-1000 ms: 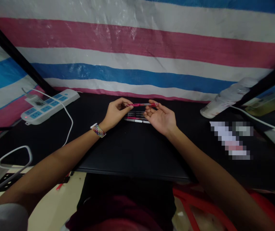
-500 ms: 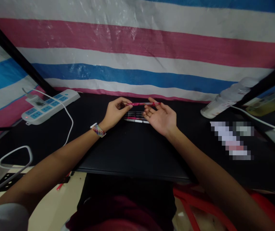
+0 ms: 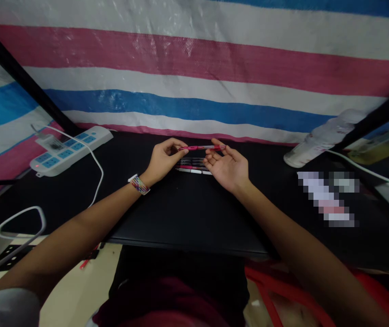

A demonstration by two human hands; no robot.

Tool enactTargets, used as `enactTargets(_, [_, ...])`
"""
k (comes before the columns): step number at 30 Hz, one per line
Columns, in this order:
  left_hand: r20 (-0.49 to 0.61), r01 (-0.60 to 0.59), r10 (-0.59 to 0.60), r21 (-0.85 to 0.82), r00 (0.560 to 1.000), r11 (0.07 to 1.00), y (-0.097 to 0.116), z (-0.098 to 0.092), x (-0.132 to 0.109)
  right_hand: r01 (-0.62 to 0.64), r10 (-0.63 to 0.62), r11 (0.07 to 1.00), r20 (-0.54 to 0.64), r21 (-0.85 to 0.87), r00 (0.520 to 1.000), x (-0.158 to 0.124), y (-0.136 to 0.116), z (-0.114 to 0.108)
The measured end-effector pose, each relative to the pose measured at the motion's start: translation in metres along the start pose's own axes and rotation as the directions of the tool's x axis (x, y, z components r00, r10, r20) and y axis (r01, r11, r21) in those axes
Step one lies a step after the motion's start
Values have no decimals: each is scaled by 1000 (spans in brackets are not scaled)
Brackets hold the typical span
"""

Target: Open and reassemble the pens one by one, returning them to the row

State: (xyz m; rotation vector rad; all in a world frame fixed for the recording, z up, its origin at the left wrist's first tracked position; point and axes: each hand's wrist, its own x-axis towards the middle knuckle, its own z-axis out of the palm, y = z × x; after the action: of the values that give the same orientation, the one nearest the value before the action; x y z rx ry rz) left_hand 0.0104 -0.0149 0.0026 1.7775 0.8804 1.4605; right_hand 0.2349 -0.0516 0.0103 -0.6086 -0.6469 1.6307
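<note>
A red pen [image 3: 196, 147] with a clear middle section is held level just above the table. My left hand [image 3: 163, 160] pinches its left end between thumb and fingers. At its right end, my right hand [image 3: 230, 170] has the palm turned up, with thumb and index finger at the tip and the other fingers loosely curled. Below it, several dark pens [image 3: 192, 161] lie side by side in a row, with a pink-marked pen among them. Nearest me in that row is a white pen [image 3: 193, 171]. My hands cover both ends of the row.
On the black table [image 3: 187, 213], a white power strip [image 3: 73, 152] with a cable stands at the left. To the right are a clear bottle [image 3: 317, 141], a bottle with yellowish liquid [image 3: 378, 147] and a blurred-out item [image 3: 327, 200]. A striped sheet [image 3: 194, 59] hangs behind.
Very little differs. My right hand has shifted slightly left along the red pen, and the pen has turned a little. My left hand stays in place.
</note>
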Motion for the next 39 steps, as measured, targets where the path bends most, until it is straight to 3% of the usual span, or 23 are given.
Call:
enactTargets(10, [0,-2,2,-13,1000,1000,-2,0,0,16,-15,999,15,-47,1000,3,0,-3])
enactTargets(27, [5,-1,1,-20,1000,1000,-1,-1,0,-15,15,1000,15,15,1000,0,-3,0])
enactTargets(39, [5,6,-6,-16,1000,1000,0,-1,0,-2,6,995,40,-95,999,-1,-5,0])
